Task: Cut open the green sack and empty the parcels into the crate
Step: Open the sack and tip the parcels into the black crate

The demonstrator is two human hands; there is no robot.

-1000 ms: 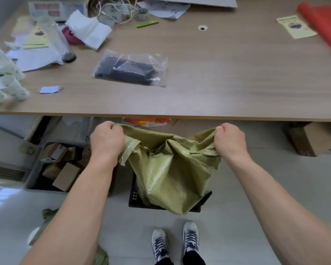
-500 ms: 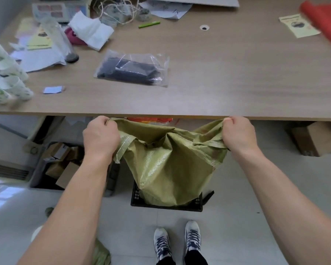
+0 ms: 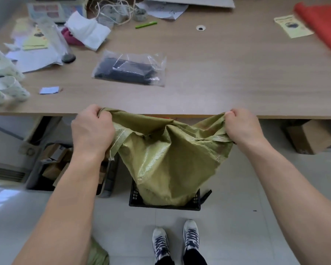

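Brown desk behind; green sack hangs over the black crate on the floor.
Emptying step, I think: left hand and right hand, well apart, each grip a top corner, low end in the crate. Next, lift and shake, I guess.

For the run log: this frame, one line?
phase: emptying; left hand: grips green sack; right hand: grips green sack; green sack: hangs into black crate

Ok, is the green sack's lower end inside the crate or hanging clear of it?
Inside. The green sack, gripped by the left hand and right hand, ends within the black crate.
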